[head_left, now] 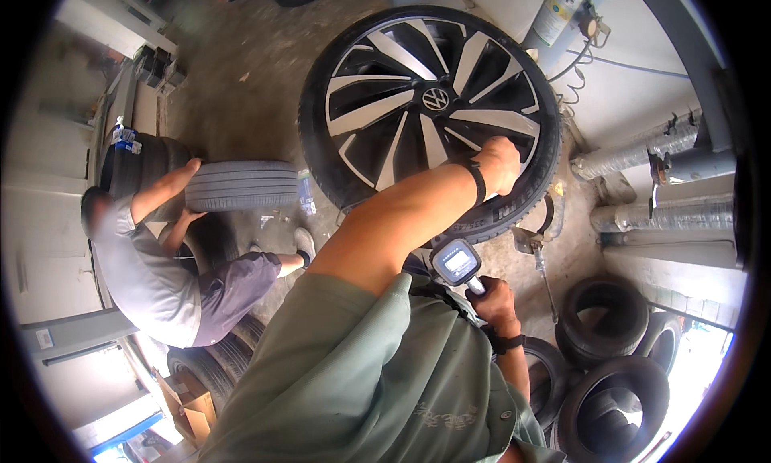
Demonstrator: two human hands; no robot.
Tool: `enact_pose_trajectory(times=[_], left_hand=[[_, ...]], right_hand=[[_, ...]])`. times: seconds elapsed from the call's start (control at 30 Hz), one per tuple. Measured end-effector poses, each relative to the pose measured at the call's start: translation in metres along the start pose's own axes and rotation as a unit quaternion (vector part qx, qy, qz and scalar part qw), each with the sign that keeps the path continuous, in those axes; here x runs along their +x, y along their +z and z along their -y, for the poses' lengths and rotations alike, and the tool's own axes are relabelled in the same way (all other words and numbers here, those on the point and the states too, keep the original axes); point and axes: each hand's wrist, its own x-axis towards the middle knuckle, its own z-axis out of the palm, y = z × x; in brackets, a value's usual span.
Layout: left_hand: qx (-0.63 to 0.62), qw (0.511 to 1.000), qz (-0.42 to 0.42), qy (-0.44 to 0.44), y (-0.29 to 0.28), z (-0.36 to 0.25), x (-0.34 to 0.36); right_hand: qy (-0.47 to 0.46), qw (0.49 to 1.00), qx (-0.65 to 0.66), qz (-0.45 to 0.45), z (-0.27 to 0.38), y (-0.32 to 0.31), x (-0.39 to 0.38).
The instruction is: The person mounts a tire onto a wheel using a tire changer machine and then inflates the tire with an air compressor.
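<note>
A large wheel (369, 118) with a black and silver multi-spoke rim and dark tyre lies face up in front of me. My left hand (494, 162) reaches across to its rim on the lower right, fingers curled closed on something I cannot make out. Below the wheel, my right hand (494, 302) grips the handle of a handheld gauge (456, 261) with a square screen.
At left, another person (152, 270) bends over, holding a tyre (241, 182) beside a tyre stack. More tyres (604, 318) lie at lower right. Wrapped pipes (658, 214) run along the right wall, near a cylinder (560, 9). An open cardboard box (189, 403) stands lower left.
</note>
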Motion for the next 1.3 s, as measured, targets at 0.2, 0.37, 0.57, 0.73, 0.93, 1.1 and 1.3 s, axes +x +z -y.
enact_pose_trajectory(times=[0.2, 0.37, 0.57, 0.73, 0.93, 1.1, 1.3], left_hand=[[-0.026, 1.0, 0.003, -0.009, -0.011, -0.001, 0.001], [-0.04, 0.999, 0.005, -0.017, -0.01, 0.003, -0.001], [-0.028, 0.999, 0.018, -0.015, -0.015, 0.0, 0.0], [-0.014, 0.999, 0.031, -0.018, -0.02, -0.003, -0.001], [-0.007, 0.999, 0.04, -0.022, -0.02, -0.004, 0.0], [-0.002, 0.999, 0.045, -0.025, -0.019, -0.004, 0.001], [-0.006, 0.999, 0.043, -0.024, -0.021, -0.003, 0.0]], right_hand=[[-0.011, 1.0, 0.025, -0.013, -0.01, 0.006, 0.0], [0.009, 0.998, -0.017, 0.055, 0.0, -0.01, 0.001], [0.042, 0.998, -0.002, 0.049, 0.001, -0.01, -0.002], [0.036, 0.998, 0.007, 0.059, -0.002, -0.003, 0.0], [0.045, 0.998, 0.015, 0.051, 0.003, -0.006, -0.003], [0.046, 0.998, 0.014, 0.048, 0.004, -0.008, -0.004], [0.039, 0.998, 0.016, 0.048, 0.002, -0.006, -0.003]])
